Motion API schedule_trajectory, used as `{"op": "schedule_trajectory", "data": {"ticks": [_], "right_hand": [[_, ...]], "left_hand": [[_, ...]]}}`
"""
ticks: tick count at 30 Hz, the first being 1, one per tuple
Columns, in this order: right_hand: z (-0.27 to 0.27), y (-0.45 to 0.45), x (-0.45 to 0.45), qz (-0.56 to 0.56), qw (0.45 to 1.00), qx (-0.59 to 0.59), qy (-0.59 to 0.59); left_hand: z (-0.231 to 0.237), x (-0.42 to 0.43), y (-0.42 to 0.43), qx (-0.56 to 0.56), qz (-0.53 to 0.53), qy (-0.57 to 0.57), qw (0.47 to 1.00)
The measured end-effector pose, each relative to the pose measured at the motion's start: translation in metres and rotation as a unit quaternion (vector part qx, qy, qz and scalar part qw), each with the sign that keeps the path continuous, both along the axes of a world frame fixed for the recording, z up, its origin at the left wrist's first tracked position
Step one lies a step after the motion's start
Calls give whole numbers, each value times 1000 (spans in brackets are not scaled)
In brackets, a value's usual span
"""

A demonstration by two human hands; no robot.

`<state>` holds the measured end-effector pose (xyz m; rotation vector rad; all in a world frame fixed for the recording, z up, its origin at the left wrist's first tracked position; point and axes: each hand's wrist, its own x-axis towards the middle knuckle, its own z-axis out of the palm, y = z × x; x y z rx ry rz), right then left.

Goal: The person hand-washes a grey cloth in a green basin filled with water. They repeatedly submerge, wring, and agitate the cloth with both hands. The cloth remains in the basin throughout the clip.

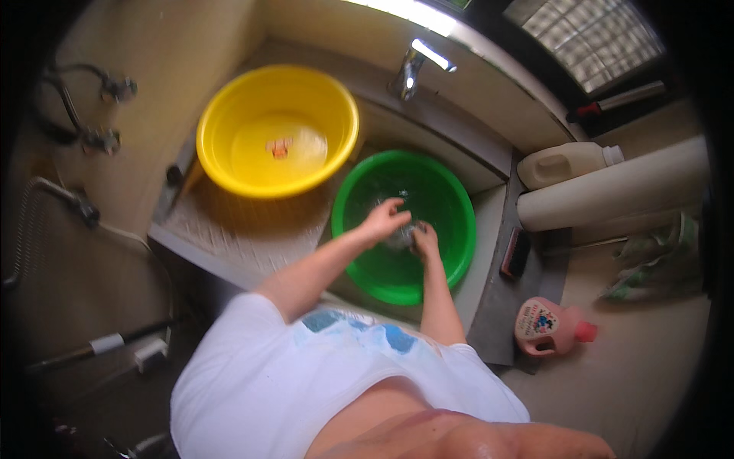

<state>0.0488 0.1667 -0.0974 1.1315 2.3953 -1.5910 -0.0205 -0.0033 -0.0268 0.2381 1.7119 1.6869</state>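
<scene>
Both of my hands are inside a green plastic basin (375,269) that stands in a laundry sink. My left hand (389,220) is over the middle of the basin with its fingers apart and bent. Close to its right is my right hand (425,239), its fingers curled at something small, clear or wet and shiny, that I cannot make out. Shiny ripples or foam show between and below the hands. A yellow plastic basin (252,143) stands to the left on the ribbed washboard (241,235), with a sticker and a wet gleam on its bottom.
A chrome faucet (408,74) rises behind the basins. On the right ledge are a scrub brush (515,253), a pink bottle with a red cap (547,328) and a whitish jug (562,165) beside a thick white pipe (613,186). Wall valves (102,140) are at the left.
</scene>
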Motion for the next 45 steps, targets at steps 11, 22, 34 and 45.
{"op": "schedule_trajectory", "data": {"ticks": [11,22,34,45], "right_hand": [[155,-66,6,-13,886,-394,244],[168,-128,24,147,947,-137,249],[143,-135,5,123,920,200,313],[111,-100,-3,76,906,279,309]], "left_hand": [[15,5,1,139,193,-390,890],[4,0,-5,250,135,-434,855],[3,-1,-4,153,154,-260,941],[10,11,8,142,217,-241,935]]}}
